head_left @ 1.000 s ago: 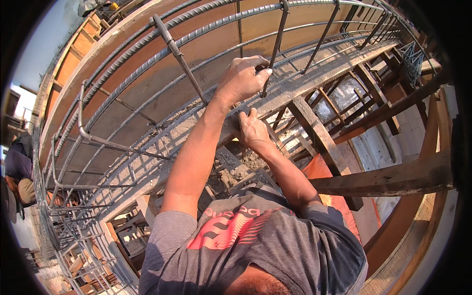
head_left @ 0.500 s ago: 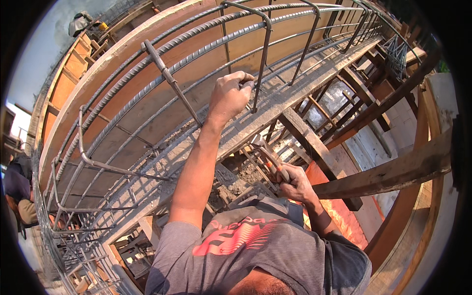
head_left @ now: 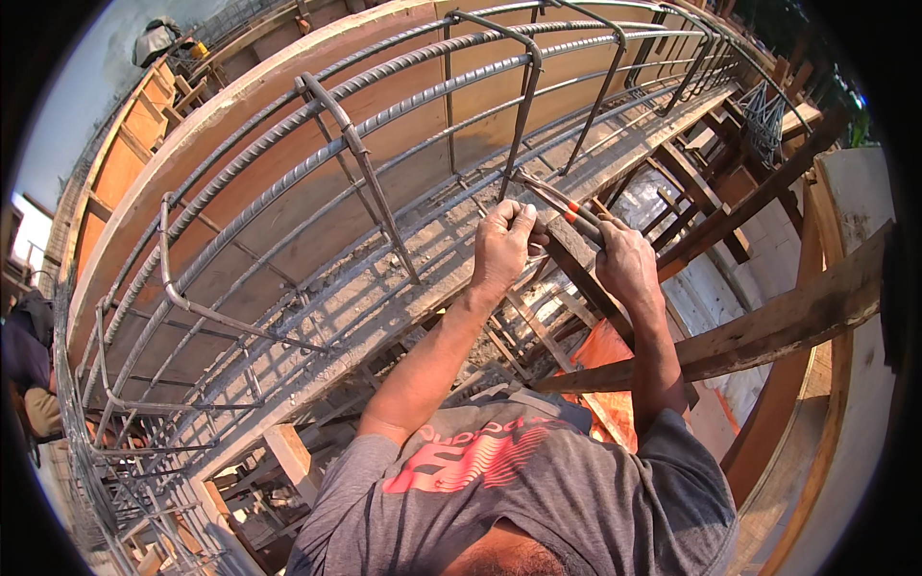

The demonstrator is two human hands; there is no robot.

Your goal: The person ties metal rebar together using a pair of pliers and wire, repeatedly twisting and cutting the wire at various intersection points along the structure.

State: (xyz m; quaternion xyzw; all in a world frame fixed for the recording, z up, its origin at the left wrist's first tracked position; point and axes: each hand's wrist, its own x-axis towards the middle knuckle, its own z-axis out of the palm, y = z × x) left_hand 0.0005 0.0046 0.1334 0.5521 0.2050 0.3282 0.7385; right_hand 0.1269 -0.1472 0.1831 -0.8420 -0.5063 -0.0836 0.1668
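Note:
My right hand (head_left: pixel 626 261) is wrapped round the handles of a pair of pincers (head_left: pixel 549 194) with orange-red marks on the grips. Their metal jaws reach left to the lower end of a dark steel stirrup (head_left: pixel 522 115). Just below the jaws is my left hand (head_left: pixel 501 248), with thumb and fingers pinched together. Whatever is between those fingers is too small to make out. Long ribbed rebars (head_left: pixel 384 115) run through the stirrups in a curved cage, which stands in front of a plywood form panel (head_left: pixel 288 182).
A timber edge board (head_left: pixel 432 298) runs below the cage. Wooden props and a thick beam (head_left: pixel 759 336) cross at right. An orange sheet (head_left: pixel 605 355) lies lower down. A bundle of bent wire (head_left: pixel 765 120) hangs at far right. Another person (head_left: pixel 34 355) is at the left edge.
My right hand has raised the pincers from beside my body up to the stirrup's lower end. My left hand has moved right and down, nearer to them.

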